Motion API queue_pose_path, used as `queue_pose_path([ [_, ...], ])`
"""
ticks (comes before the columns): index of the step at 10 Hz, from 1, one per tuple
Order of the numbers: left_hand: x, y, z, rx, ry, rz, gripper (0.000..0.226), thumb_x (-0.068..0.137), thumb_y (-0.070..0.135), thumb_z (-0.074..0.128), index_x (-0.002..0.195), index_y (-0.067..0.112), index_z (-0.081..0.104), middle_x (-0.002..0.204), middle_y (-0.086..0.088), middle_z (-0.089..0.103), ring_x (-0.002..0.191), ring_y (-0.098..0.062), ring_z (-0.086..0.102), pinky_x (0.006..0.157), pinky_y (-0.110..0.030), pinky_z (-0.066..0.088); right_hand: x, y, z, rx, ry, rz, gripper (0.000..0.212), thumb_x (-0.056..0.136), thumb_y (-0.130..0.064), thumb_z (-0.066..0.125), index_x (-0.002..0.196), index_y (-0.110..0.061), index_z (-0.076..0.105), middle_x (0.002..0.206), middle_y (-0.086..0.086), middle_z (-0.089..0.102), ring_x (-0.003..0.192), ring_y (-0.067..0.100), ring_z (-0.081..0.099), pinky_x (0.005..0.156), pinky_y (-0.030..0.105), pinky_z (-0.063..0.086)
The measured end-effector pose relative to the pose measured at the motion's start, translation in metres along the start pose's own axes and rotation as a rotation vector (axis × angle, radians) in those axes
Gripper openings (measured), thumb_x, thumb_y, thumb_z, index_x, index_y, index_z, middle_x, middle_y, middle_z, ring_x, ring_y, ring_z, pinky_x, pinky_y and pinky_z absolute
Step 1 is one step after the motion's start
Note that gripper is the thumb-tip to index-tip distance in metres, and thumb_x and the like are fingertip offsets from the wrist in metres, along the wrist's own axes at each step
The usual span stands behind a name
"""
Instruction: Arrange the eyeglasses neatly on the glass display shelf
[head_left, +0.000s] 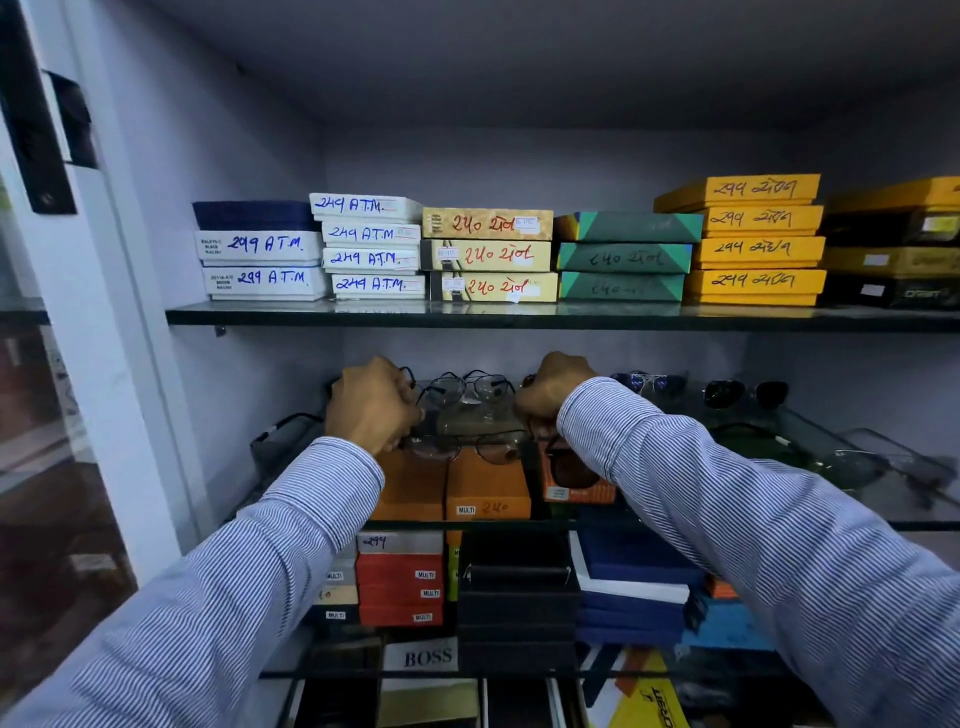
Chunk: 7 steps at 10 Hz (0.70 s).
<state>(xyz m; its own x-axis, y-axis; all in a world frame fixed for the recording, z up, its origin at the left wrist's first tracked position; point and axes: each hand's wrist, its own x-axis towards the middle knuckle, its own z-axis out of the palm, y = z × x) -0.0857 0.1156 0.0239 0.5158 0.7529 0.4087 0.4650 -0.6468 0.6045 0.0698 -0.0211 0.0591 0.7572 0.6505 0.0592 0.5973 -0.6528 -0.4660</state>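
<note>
A thin-framed pair of eyeglasses (462, 447) hangs between my two hands just above the glass display shelf (919, 525). My left hand (371, 405) is closed around its left end and my right hand (550, 387) around its right end. Behind it, at the back of the shelf, stands another thin dark pair (467, 387). Blue-tinted sunglasses (647, 384) and dark sunglasses (745, 392) stand further right along the back. One more pair (283, 431) lies at the shelf's left end, and a clear pair (893, 462) at the right.
Orange boxes (488, 486) show through the glass under my hands. The upper glass shelf (519, 314) carries stacks of white, beige, green and yellow boxes. Red, black and blue boxes fill the lower shelves. A white cabinet frame (119, 322) stands at the left.
</note>
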Motion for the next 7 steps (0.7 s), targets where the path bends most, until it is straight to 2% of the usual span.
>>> queue_pose_path([
  [1,0.004,-0.002,0.001,0.051,-0.071,-0.026,0.022,0.081,0.011,0.085,0.1,0.003,0.077,0.094,-0.02,0.079,0.09,-0.041,0.078,0.082,-0.051,0.066,-0.001,0.001,-0.001,-0.03,-0.068,0.035,0.027,0.072,-0.026,0.076,0.091,-0.009,0.067,0.084,0.006,0.073,0.073,0.019,0.069,0.05,0.023,0.046],
  [2,0.009,-0.003,0.005,0.108,-0.086,-0.026,0.028,0.08,0.015,0.086,0.104,0.004,0.076,0.104,-0.016,0.078,0.096,-0.037,0.076,0.086,-0.049,0.065,-0.004,0.003,-0.003,-0.061,-0.102,0.066,0.016,0.07,-0.022,0.078,0.077,-0.012,0.068,0.06,-0.002,0.068,0.052,0.011,0.061,0.046,0.02,0.044],
  [3,0.014,-0.005,0.01,0.16,-0.094,-0.017,0.031,0.079,0.016,0.087,0.106,0.005,0.077,0.111,-0.014,0.077,0.101,-0.034,0.075,0.089,-0.048,0.064,-0.003,0.004,0.0,-0.057,-0.123,0.057,0.023,0.07,-0.021,0.079,0.087,-0.007,0.073,0.071,0.003,0.074,0.056,0.014,0.064,0.06,0.026,0.057],
  [4,0.015,-0.007,0.015,0.22,-0.108,-0.005,0.028,0.076,0.017,0.089,0.1,0.006,0.08,0.109,-0.013,0.079,0.101,-0.033,0.076,0.091,-0.048,0.063,-0.001,0.004,0.006,-0.105,-0.112,0.035,0.038,0.073,-0.022,0.078,0.105,-0.003,0.07,0.101,0.011,0.075,0.089,0.024,0.071,0.086,0.035,0.059],
  [5,0.016,-0.009,0.021,0.249,-0.093,0.006,0.026,0.077,0.017,0.087,0.101,0.007,0.079,0.109,-0.014,0.078,0.101,-0.035,0.076,0.092,-0.048,0.062,0.002,0.004,0.011,-0.193,-0.049,-0.022,0.042,0.076,-0.024,0.075,0.11,-0.004,0.063,0.106,0.009,0.07,0.091,0.025,0.067,0.08,0.031,0.057],
  [6,0.013,-0.007,0.021,0.273,-0.101,0.001,0.026,0.08,0.018,0.086,0.102,0.007,0.077,0.11,-0.014,0.078,0.102,-0.035,0.075,0.091,-0.049,0.062,-0.001,0.002,0.014,-0.254,-0.039,-0.026,0.045,0.077,-0.025,0.074,0.116,-0.005,0.06,0.113,0.012,0.067,0.097,0.025,0.066,0.082,0.032,0.057],
  [7,0.007,-0.003,0.019,0.313,-0.049,0.031,0.03,0.08,0.028,0.087,0.102,0.009,0.077,0.109,-0.014,0.078,0.103,-0.035,0.074,0.092,-0.049,0.061,-0.007,0.003,0.01,-0.201,0.072,-0.026,0.039,0.077,-0.026,0.074,0.109,-0.005,0.065,0.105,0.011,0.066,0.087,0.026,0.065,0.075,0.031,0.056],
])
